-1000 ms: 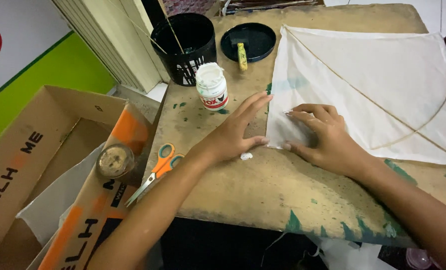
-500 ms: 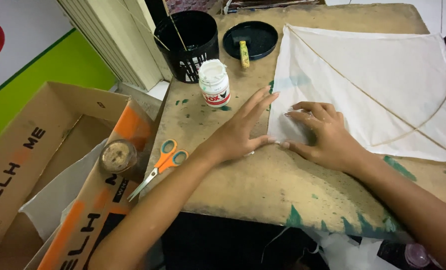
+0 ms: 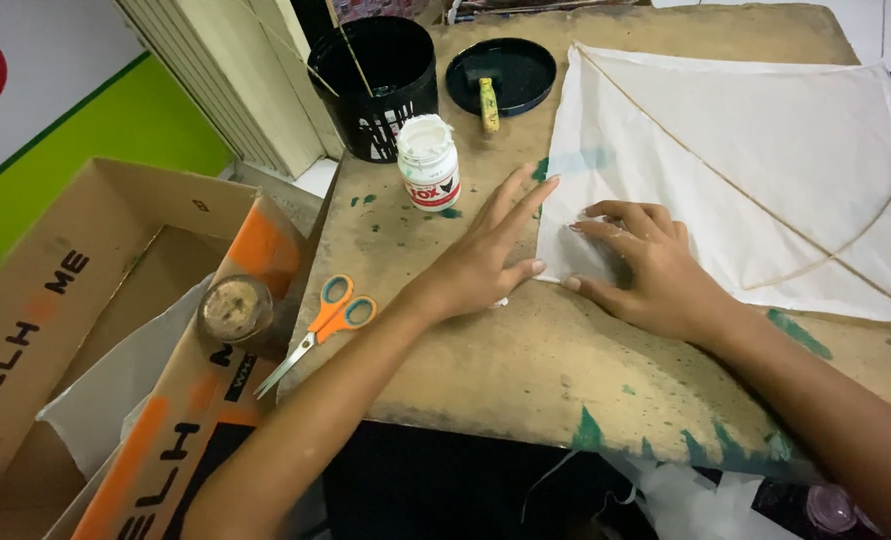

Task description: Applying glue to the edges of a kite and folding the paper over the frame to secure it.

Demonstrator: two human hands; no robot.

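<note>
Brown cardboard box (image 3: 85,290) sits at the far left, off the table (image 3: 525,370). Orange-handled scissors (image 3: 323,326) lie near the table's left edge, with a white glue bottle (image 3: 429,163) and a black bucket (image 3: 373,85) farther back. Left hand (image 3: 485,258) lies flat, fingers spread wide, on the wood just beside the white paper kite (image 3: 755,160). Right hand (image 3: 650,268) presses its near left corner, fingers slightly apart and gripping nothing. Thin sticks cross the kite.
</note>
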